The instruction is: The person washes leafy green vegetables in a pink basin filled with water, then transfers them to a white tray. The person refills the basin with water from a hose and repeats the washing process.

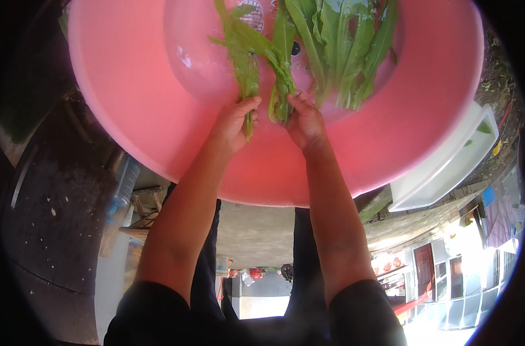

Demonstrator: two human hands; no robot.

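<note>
Inside a large pink plastic basin [128, 86], both my hands grip long green leafy vegetables by their lower ends. My left hand [235, 123] is closed around one bunch of leaves [244, 71]. Just to its right, my right hand [305, 119] pinches another bunch [283, 80] between thumb and fingers. The upper parts of the two bunches cross and touch. More long leaves [347, 52] lie together in the basin's right part, apparently in water. A printed pattern [252, 16] shows on the basin floor between the leaves.
A white plastic tray [444, 164] with a few leaf bits stands at the basin's right. On the left are a dark brown board [59, 216], a clear plastic bottle [126, 179] and a wooden stool [143, 216]. Concrete ground [256, 235] shows between my legs.
</note>
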